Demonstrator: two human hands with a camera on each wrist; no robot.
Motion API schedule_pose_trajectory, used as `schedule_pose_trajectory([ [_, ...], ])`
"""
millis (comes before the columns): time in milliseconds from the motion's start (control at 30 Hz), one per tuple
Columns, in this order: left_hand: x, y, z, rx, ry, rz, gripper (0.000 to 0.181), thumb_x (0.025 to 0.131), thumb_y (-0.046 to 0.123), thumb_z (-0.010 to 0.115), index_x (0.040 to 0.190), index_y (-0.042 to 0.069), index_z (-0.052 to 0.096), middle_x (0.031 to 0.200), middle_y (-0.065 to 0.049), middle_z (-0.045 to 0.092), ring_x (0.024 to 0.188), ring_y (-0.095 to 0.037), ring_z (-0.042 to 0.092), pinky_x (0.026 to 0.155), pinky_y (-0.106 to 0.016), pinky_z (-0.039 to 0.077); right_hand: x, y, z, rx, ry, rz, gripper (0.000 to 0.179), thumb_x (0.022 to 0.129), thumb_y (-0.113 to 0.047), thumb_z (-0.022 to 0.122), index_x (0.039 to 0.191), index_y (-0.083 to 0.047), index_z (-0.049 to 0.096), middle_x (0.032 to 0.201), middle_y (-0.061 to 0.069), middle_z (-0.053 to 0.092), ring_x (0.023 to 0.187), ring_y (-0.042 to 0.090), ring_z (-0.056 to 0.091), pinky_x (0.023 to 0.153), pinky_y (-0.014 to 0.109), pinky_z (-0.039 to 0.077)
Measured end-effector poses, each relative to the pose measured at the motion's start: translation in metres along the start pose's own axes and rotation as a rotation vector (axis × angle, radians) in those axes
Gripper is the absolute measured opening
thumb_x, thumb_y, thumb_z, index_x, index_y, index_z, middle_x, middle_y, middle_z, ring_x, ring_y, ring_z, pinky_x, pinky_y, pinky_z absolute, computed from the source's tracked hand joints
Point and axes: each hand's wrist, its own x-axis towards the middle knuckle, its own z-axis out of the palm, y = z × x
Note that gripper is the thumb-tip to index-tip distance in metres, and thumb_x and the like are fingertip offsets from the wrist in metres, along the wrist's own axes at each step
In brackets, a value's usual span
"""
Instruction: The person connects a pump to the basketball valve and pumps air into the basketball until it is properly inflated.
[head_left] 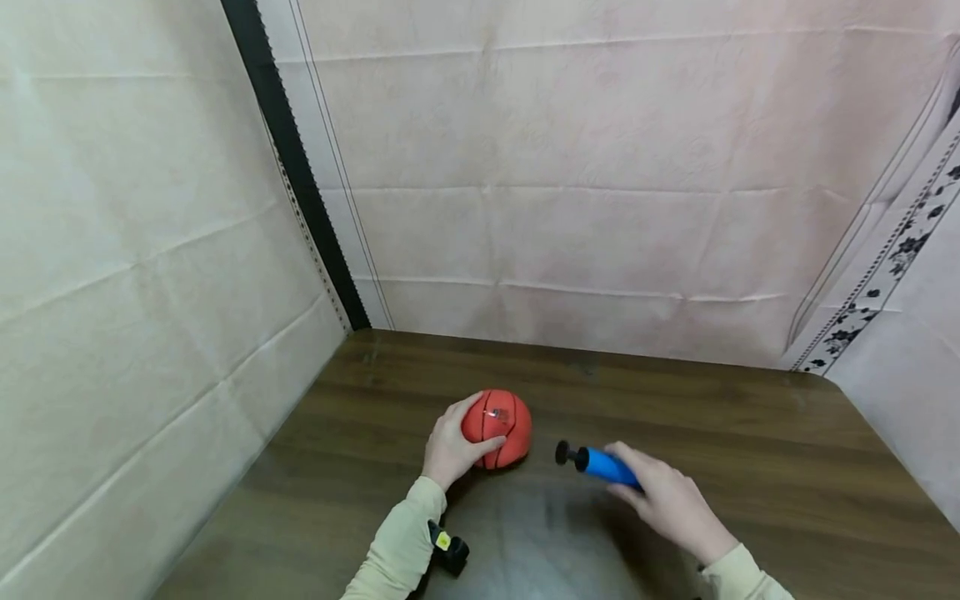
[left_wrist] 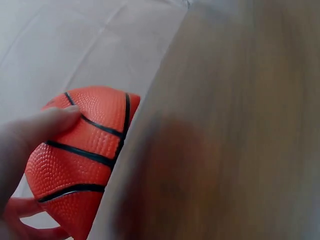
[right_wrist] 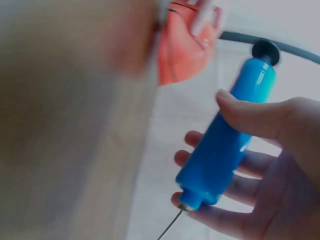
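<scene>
My left hand (head_left: 452,447) grips a small orange-red basketball (head_left: 510,421) with black seams, thumb on the near side and fingers over the far left. In the left wrist view the ball (left_wrist: 95,135) looks partly collapsed, its underside close to the tabletop. To the right, my right hand (head_left: 667,498) holds a blue hand pump (head_left: 609,468) above the table, its black knob (head_left: 562,452) toward the ball. The right wrist view shows thumb and fingers wrapped round the pump barrel (right_wrist: 217,145), with a thin metal needle (right_wrist: 171,224) sticking out of the end opposite the knob.
Both hands are over a brown wood-grain table (head_left: 352,492). Pale creased cloth (head_left: 585,167) hangs behind it and along both sides. A dark strip (head_left: 300,158) runs down the back left corner. A black device with a yellow mark (head_left: 448,546) sits at the left wrist.
</scene>
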Motion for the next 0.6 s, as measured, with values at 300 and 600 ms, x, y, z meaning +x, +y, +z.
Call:
schedule_pose_trajectory([
  [300, -0.006, 0.042, 0.021, -0.044, -0.074, 0.159, 0.066, 0.076, 0.042, 0.081, 0.136, 0.034, 0.054, 0.133, -0.006, 0.057, 0.121, -0.030, 0.049, 0.089, -0.049, 0.049, 0.045, -0.021, -0.017, 0.391, 0.293, -0.016, 0.045, 0.090, -0.007, 0.067, 0.130, -0.007, 0.045, 0.113, 0.018, 0.067, 0.098, 0.030, 0.068, 0.080, 0.041, 0.057],
  [600, -0.017, 0.054, 0.047, 0.013, 0.036, 0.322, 0.052, 0.080, 0.041, 0.076, 0.129, 0.029, 0.062, 0.125, -0.006, 0.059, 0.115, -0.027, 0.049, 0.090, -0.047, 0.038, 0.061, -0.039, -0.001, 0.974, 0.429, -0.095, 0.040, 0.099, 0.000, 0.047, 0.136, -0.009, 0.035, 0.121, 0.004, 0.064, 0.109, 0.006, 0.066, 0.096, 0.017, 0.048],
])
